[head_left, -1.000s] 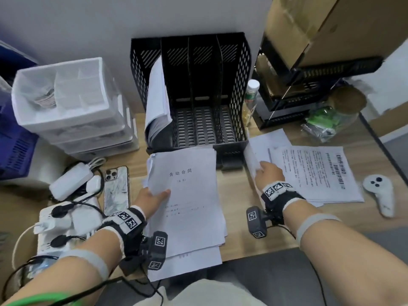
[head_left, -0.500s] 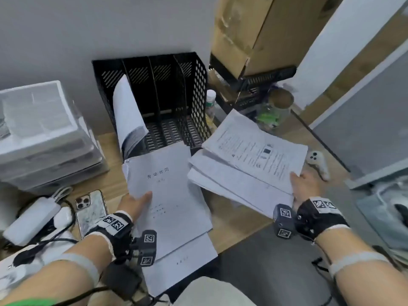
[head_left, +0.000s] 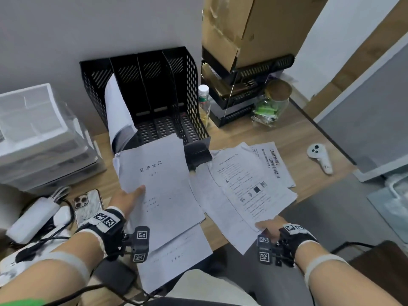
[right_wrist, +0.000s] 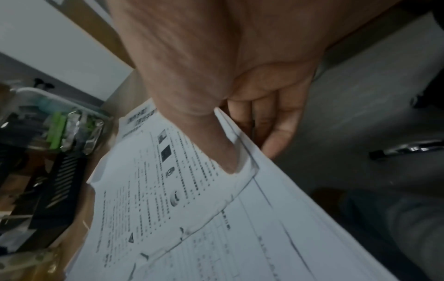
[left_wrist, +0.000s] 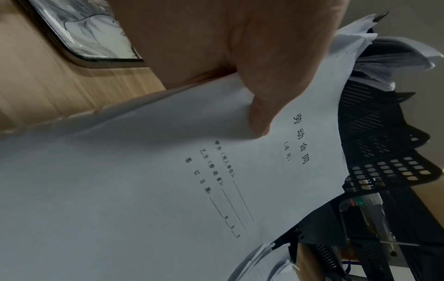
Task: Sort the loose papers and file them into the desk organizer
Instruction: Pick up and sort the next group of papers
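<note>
A black mesh desk organizer (head_left: 187,85) stands against the wall, with a sheaf of filed papers (head_left: 117,111) leaning in its leftmost slot. My left hand (head_left: 130,196) pinches a stack of contract papers (head_left: 163,186), thumb on top (left_wrist: 261,116), over the desk in front of the organizer. My right hand (head_left: 268,226) pinches a second bundle of printed sheets (head_left: 245,195) by its near edge, thumb on top (right_wrist: 223,154) and fingers underneath. One more printed sheet (head_left: 276,162) lies on the desk beyond that bundle.
White drawer units (head_left: 37,138) sit at the left, a phone (head_left: 88,204) and chargers (head_left: 33,217) beside my left wrist. A bottle (head_left: 203,96), a black rack (head_left: 240,91), a jar (head_left: 273,102) and cardboard boxes stand right of the organizer. A white controller (head_left: 320,157) lies far right.
My right hand lifted a bundle of sheets off the right pile and drew it back toward me. The left hand kept its hold on the contract stack.
</note>
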### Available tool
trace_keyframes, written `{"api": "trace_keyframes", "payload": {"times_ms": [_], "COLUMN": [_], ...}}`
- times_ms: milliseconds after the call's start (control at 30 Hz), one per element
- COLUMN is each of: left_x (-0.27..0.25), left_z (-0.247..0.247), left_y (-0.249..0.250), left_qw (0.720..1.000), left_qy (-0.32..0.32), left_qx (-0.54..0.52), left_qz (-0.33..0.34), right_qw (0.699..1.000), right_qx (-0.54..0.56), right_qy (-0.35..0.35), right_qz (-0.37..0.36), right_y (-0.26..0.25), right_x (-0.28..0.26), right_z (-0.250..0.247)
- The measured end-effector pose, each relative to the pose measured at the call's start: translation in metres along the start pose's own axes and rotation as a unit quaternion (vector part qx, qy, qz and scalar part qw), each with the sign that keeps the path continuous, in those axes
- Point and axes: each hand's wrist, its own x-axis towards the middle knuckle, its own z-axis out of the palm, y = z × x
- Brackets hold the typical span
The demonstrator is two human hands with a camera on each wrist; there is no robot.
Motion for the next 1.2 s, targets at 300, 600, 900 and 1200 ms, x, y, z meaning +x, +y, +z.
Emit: {"api": "trace_keyframes", "payload": {"times_ms": [300,600,900,1200], "left_x": [-0.020,-0.013,-0.018,-0.006], "left_z": [0.014,0.022,0.020,0.001], "left_y": [0.017,0.000,0.001,-0.007], "left_qw": [0.998,0.999,0.998,0.995], "left_qy": [-0.011,0.000,-0.032,-0.087], "left_qx": [-0.062,-0.032,-0.041,-0.048], "left_qz": [0.001,-0.017,-0.025,-0.006], "right_qw": [0.951,0.961,0.895,0.940], "right_qx": [0.278,0.222,0.346,-0.180], "right_qy": [-0.061,-0.141,-0.139,0.011], "right_qz": [-0.120,-0.088,-0.245,-0.288], "right_y": [0.002,-0.015,-0.055,-0.074], "right_x": [-0.005,-0.064,-0.118,-0.133], "right_z": [-0.011,0.002,-0.021,-0.031]}}
